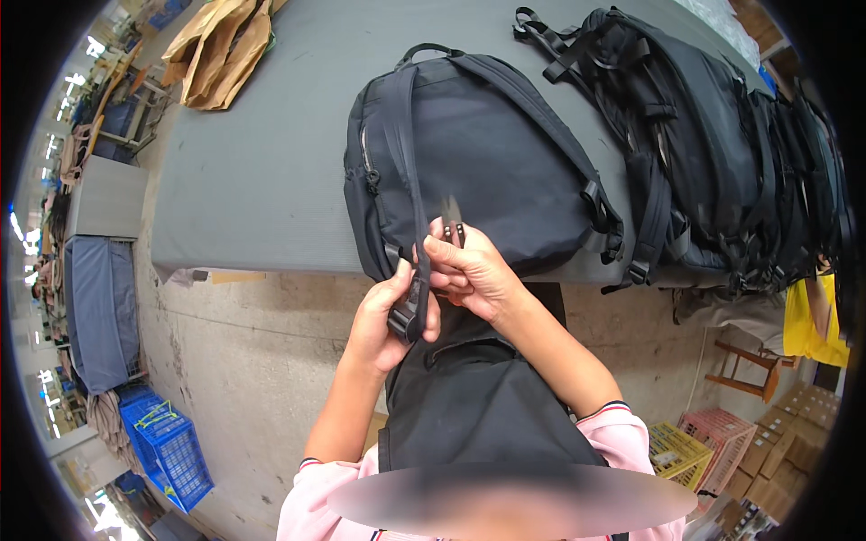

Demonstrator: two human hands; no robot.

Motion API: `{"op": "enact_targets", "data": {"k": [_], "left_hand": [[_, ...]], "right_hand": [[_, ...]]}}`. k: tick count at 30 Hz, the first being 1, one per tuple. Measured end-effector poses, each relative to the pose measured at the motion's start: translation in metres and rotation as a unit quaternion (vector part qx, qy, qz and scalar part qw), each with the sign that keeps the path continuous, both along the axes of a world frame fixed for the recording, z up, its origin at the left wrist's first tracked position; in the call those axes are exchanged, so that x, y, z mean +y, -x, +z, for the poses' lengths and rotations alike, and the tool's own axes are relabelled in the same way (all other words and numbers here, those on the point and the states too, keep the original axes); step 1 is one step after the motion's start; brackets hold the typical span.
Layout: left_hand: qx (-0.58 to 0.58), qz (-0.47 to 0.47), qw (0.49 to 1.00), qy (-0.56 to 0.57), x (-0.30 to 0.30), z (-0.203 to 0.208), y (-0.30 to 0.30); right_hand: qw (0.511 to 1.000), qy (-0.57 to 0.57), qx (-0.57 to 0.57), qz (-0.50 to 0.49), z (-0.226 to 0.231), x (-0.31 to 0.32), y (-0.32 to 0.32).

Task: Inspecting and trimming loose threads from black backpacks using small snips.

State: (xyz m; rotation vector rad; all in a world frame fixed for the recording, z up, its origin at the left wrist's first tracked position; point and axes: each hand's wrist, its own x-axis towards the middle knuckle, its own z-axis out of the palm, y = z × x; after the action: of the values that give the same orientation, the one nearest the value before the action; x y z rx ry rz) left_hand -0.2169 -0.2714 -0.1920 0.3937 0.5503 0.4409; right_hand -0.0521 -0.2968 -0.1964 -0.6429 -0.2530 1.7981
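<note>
A black backpack (514, 162) lies on the grey-covered table (262, 180), its shoulder straps facing up and its bottom toward me. My left hand (379, 311) is closed round the lower end of the left shoulder strap (408, 171), where a black plastic buckle (406, 320) sits by the fingers. My right hand (483, 275) holds a small pair of thread snips (453, 215), blades pointing away from me over the pack. Its thumb and forefinger also reach the strap beside my left hand. The palm side of the right hand's grip is partly hidden.
More black backpacks (704, 153) stand in a row along the table's right side. A brown paper bag (221, 54) lies at the far left corner. Beyond the table are a blue crate (171, 446), a wooden stool (744, 370), yellow and pink crates (717, 437) and cardboard boxes (785, 442).
</note>
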Motion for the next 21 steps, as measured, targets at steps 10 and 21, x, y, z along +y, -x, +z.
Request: {"op": "enact_targets", "data": {"k": [10, 21], "left_hand": [[0.266, 0.163, 0.467, -0.828, 0.001, 0.021, -0.034], [0.236, 0.1, 0.789, -0.559, 0.021, 0.005, -0.028]], "right_hand": [[0.877, -0.063, -0.445, -0.17, 0.006, 0.005, -0.012], [0.819, -0.052, -0.537, -0.195, 0.017, -0.044, -0.013]]}}
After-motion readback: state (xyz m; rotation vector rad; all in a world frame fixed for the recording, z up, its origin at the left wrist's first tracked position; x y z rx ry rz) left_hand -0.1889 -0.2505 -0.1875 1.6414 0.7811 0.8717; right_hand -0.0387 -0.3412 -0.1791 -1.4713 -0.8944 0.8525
